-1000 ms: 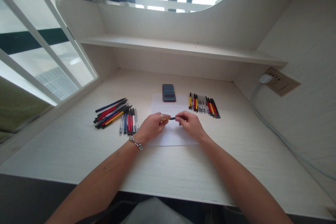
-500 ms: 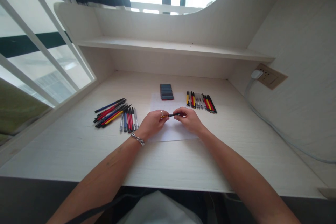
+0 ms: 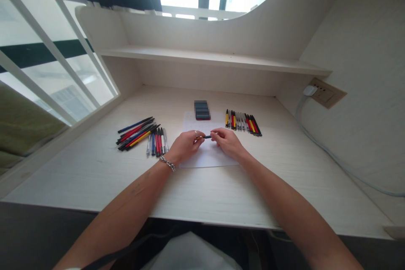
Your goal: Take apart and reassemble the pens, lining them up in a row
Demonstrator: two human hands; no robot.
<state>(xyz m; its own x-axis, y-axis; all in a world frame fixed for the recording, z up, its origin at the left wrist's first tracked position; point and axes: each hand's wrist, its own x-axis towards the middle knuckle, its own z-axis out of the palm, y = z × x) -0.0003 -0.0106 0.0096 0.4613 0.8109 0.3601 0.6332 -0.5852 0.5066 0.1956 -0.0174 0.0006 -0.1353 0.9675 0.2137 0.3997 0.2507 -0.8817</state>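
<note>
Midway between the left and right edges of the bench (image 3: 95, 177), a yellow-and-black pen (image 3: 207, 137) is lying crosswise in two hands, over a white sheet of paper (image 3: 209, 158). The fingers of the left hand (image 3: 185, 145) are pinching its yellow part, those of the right hand (image 3: 230, 142) its black end; they are hiding how far it runs inside either grip. Toward the bench's left edge, a loose pile of pens (image 3: 136, 133) is overlapping itself, beside a neater row (image 3: 158, 142) running close to a chain bracelet (image 3: 167, 163). Toward the back right corner, another row of pens (image 3: 243, 123) is lying, its clear ones hard to distinguish. Nearer the back edge, a dark block (image 3: 201, 110) is showing only pixelation.
</note>
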